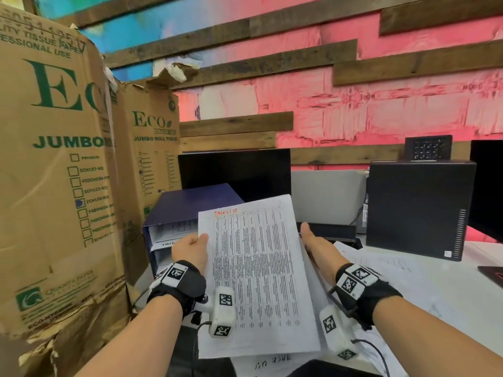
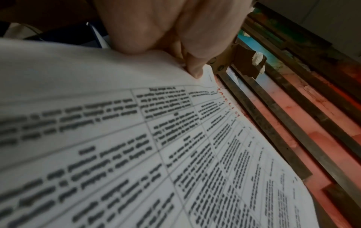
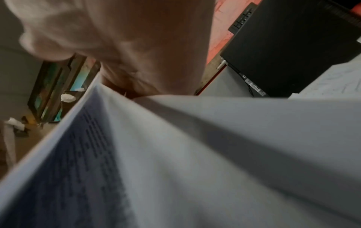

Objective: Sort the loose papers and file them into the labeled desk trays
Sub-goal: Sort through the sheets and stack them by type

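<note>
two tall cardboard boxes (image 1: 54,164) stand along the left edge of the bench (image 1: 446,292), with blue desk trays (image 1: 174,227) just beside them (a label shows on one front, too blurred to read). the left hand (image 1: 190,250) pinches the left edge of a printed sheet (image 1: 258,276) headed "task list" in red, thumb on top, holding it tilted above the near edge. the right hand (image 1: 317,244), fingers hidden behind the sheet so its grip cannot be told, sits at its right edge, over loose papers (image 1: 386,268) before a black computer case (image 1: 416,208).
</note>
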The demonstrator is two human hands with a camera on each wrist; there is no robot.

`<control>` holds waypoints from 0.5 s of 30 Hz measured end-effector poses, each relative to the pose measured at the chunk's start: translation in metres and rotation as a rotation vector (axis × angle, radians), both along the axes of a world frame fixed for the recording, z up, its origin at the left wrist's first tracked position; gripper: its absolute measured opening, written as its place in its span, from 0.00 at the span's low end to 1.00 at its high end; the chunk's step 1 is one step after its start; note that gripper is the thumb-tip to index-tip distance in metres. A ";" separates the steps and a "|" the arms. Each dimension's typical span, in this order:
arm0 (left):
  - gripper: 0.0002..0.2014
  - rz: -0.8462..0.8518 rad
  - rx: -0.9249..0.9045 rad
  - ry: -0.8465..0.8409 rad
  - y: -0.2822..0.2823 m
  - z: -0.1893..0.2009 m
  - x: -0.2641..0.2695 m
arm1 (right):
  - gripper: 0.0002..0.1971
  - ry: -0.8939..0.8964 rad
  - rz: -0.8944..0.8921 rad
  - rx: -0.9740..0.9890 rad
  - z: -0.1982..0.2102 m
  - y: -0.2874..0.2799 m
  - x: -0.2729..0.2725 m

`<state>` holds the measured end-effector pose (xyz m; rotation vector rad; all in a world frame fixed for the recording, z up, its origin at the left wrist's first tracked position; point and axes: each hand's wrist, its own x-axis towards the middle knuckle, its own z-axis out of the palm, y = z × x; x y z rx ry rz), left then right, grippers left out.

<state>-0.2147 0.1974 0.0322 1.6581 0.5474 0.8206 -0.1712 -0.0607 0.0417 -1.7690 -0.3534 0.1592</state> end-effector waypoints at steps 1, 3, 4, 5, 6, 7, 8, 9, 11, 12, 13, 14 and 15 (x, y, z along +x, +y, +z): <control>0.23 0.012 -0.015 -0.004 0.002 -0.002 0.003 | 0.31 0.011 0.066 -0.008 -0.003 0.000 0.001; 0.21 0.033 -0.043 0.008 0.008 -0.009 0.009 | 0.17 -0.013 0.147 -0.034 -0.007 0.002 0.002; 0.19 0.029 -0.053 0.016 0.010 -0.010 0.009 | 0.11 -0.049 0.141 -0.067 -0.008 0.004 0.003; 0.14 -0.010 -0.091 0.029 0.012 -0.012 0.010 | 0.09 -0.081 0.117 -0.072 -0.009 0.005 0.006; 0.12 -0.053 -0.142 0.033 0.014 -0.015 0.012 | 0.08 -0.108 0.095 -0.057 -0.009 0.008 0.007; 0.19 -0.094 -0.195 0.035 0.016 -0.017 0.012 | 0.08 -0.133 0.065 -0.028 -0.010 0.010 0.010; 0.29 -0.147 -0.247 0.047 0.016 -0.017 0.010 | 0.08 -0.153 0.034 0.007 -0.010 0.011 0.012; 0.36 -0.185 -0.276 0.072 0.016 -0.018 0.007 | 0.07 -0.169 -0.003 0.036 -0.012 0.012 0.017; 0.35 -0.248 -0.304 0.153 0.012 -0.017 -0.002 | 0.06 -0.173 -0.061 0.078 -0.013 0.013 0.024; 0.31 -0.317 -0.316 0.191 0.013 -0.019 -0.005 | 0.06 -0.166 -0.062 0.094 -0.012 0.013 0.025; 0.26 -0.390 -0.311 0.226 0.013 -0.019 -0.011 | 0.06 -0.159 -0.048 0.104 -0.011 0.015 0.027; 0.22 -0.450 -0.283 0.266 0.013 -0.018 -0.016 | 0.06 -0.156 -0.035 0.098 -0.011 0.016 0.027; 0.18 -0.492 -0.242 0.285 0.014 -0.019 -0.017 | 0.06 -0.159 -0.034 0.084 -0.010 0.016 0.028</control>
